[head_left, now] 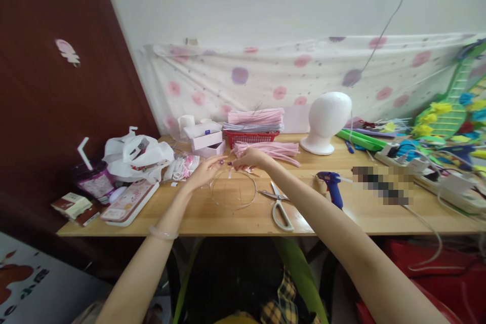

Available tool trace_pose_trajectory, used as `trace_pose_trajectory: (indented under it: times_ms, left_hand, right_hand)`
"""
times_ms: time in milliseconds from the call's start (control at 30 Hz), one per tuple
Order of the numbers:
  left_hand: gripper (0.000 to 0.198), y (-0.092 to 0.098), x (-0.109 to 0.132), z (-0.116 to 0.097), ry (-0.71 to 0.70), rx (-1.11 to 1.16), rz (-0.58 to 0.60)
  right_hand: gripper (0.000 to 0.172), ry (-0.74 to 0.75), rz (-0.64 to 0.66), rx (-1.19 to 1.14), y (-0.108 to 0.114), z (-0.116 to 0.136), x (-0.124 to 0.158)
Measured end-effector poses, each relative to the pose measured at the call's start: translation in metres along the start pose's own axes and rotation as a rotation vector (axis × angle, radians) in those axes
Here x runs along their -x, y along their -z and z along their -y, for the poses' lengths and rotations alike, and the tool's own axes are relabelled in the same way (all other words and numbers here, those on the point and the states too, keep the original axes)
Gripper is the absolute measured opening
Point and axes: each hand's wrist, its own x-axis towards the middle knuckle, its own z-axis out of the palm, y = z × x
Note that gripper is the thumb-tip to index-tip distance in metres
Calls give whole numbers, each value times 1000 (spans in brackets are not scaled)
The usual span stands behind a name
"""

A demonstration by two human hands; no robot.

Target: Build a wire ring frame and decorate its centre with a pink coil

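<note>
The table ran the whole width, its middle given over to the hands, with the other things mostly pushed left, right and far, probably to free that space. A white foam head stood upright at the far right, likely there to be out of the arms' way. Left of it, against the wall, a red basket had bundled stems lying across its top, perhaps to keep them straight. Loose pink stems lay just nearer, seemingly for easy reach. A thin ring lay on the table, near side of the hands. Scissors rested half open to its right, and a glue gun farther right, both apparently for the right hand. That hand's fingers were curled, thumb towards index; the left hand's stretched out nearly together to meet them. The fingertips almost touched, suggesting fine work, but whether either pinched anything I could not tell.
</note>
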Motion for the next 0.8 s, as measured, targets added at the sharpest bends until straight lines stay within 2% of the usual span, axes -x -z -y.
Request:
trace_pose_trajectory:
  times_ms: [67,133,200,267,333,400,467,500,600,667,800]
  left_hand:
    - [35,-5,-3,-5,-37,-11,46]
    - [35,-6,-6,-9,-65,-23,70]
    - [34,-4,-6,-11,-75,-34,48]
    - [34,-1,-1,-11,-64,-49,-29]
    - [34,-1,11,-11,-35,-75,-150]
    - [34,-8,28,-11,-12,-116,-272]
    - [31,-20,46,-12,-8,-169,-355]
    - [29,-27,53,-13,-9,-196,-388]
    - [26,-45,65,-13,-15,-249,-419]
    - [25,-50,67,-11,-22,-258,-416]
    - [29,-51,65,-8,-42,-239,-407]
  right_hand:
    - [34,-19,64,-6,4,0,0]
    - [34,-26,59,-16,9,-4,2]
    - [34,-15,-26,-25,13,-12,12]
    - [36,15,-173,-38,10,-24,28]
    - [34,51,-348,-62,-2,-38,49]
    - [30,83,-494,-93,-24,-50,68]
    - [48,123,-605,-121,-52,-57,79]
    - [47,148,-646,-132,-65,-59,82]
    - [23,220,-704,-151,-97,-59,82]
    - [11,255,-706,-146,-107,-58,79]
    - [12,263,-691,-116,-110,-62,76]
